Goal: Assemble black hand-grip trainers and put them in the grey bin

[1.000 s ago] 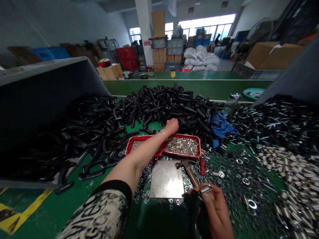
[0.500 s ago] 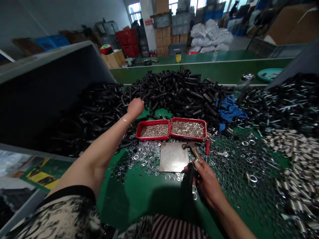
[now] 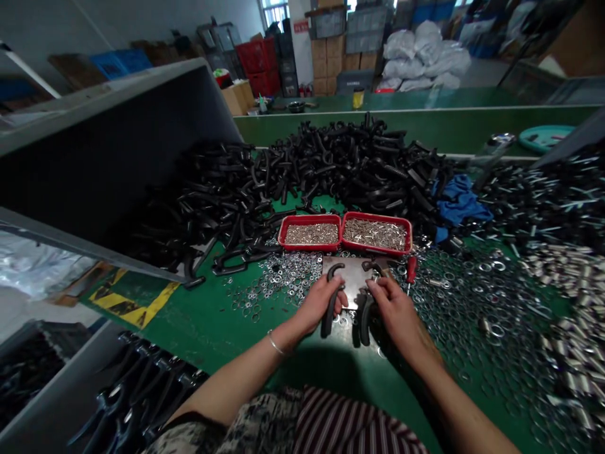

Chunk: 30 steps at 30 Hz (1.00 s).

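My left hand [image 3: 319, 301] is closed around a curved black plastic handle [image 3: 329, 302], holding it over the near edge of a square metal plate [image 3: 350, 277]. My right hand [image 3: 395, 306] grips a second black handle [image 3: 366, 317] right beside it, fingertips pinched near its top end. The two handles stand almost parallel, a few centimetres apart. A hammer [image 3: 378, 267] lies on the plate just beyond my right fingers, partly hidden by them. Two red trays [image 3: 345, 219] of small metal pins sit behind the plate.
A large heap of black handles [image 3: 331, 164] covers the back of the green table [image 3: 265, 353]. Loose washers [image 3: 283, 277] and metal sleeves [image 3: 558, 277] spread left and right. A blue cloth [image 3: 457, 202], a red-handled screwdriver [image 3: 411, 270], a grey bin wall [image 3: 108, 151] at left, a crate [image 3: 142, 384] of handles below.
My left hand has come back from the black heap with a handle and now sits beside my right hand at the plate. The view has tilted down, showing a crate at lower left.
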{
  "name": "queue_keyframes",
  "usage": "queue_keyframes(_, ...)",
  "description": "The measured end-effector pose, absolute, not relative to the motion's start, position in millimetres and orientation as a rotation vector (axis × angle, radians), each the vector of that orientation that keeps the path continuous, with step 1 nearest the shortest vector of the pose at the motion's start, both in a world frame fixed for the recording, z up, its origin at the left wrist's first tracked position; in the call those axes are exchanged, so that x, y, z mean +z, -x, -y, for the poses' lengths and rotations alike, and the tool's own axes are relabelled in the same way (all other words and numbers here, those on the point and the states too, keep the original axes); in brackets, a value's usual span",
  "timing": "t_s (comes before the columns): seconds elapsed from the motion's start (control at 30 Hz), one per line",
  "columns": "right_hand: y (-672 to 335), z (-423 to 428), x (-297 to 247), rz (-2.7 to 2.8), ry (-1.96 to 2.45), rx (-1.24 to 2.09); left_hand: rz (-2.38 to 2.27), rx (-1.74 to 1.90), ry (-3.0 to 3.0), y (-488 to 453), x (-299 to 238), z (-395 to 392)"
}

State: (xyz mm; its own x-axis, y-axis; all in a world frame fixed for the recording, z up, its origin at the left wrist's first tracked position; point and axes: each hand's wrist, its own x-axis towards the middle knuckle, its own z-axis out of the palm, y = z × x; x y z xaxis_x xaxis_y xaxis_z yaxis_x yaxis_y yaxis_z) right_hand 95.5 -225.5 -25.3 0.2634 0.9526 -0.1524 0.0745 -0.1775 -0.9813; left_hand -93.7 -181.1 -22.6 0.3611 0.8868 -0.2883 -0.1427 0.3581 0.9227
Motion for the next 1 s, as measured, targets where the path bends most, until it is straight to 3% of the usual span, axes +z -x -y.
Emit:
queue_keyframes(0.13, -98, 229, -12, 1.421, 1.7, 0.699, -0.946, 0.692, -1.173, 71, -21, 191)
queue_keyframes(0.37, -108, 230, -10, 1.676, 1.712, 0.631, -0.992, 0.632, -1.318, 61, -20, 195)
queue_keyframes(0.87, -108, 238, -1, 1.614, 1.593, 0.748, -1.177, 0.55, -1.7, 63, -2, 202)
queue_keyframes(1.0, -116, 237, 0, 1.603, 1.491, 1.028, -1.041, 0.447, -1.771, 72, 6, 198)
